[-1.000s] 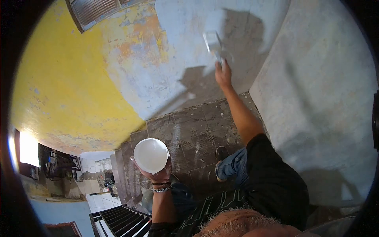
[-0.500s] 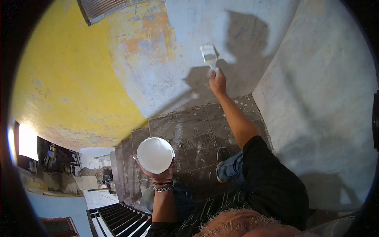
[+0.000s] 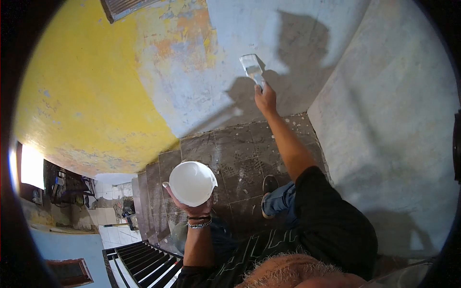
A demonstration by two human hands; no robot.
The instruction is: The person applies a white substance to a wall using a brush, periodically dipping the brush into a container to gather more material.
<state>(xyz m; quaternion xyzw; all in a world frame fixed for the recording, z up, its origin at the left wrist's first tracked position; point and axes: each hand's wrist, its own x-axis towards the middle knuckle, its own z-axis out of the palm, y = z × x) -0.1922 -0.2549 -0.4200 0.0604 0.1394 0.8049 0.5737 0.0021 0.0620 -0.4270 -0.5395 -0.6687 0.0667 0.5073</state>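
Note:
In my right hand (image 3: 266, 98) is a wide paintbrush (image 3: 251, 66), gripped by its handle with the white bristles pointing up at the pale blue wall (image 3: 230, 41). The bristles overlap the wall in this view, beside the shadow of my head and arm. My left hand (image 3: 192, 207) supports a white tub (image 3: 191, 183) from below, its thumb out at the left side. White paint shows inside the tub. Bracelets circle my left wrist.
Yellow peeling wall (image 3: 91, 91) lies left of the blue patch. A grey wall (image 3: 394, 129) meets it at a corner on the right. Below is a dark tiled floor (image 3: 240, 168) with white spots. A black metal railing (image 3: 149, 264) stands at lower left.
The brush has tilted and shifted slightly left against the wall. The tub has moved a little up and right, with my left thumb now further from it.

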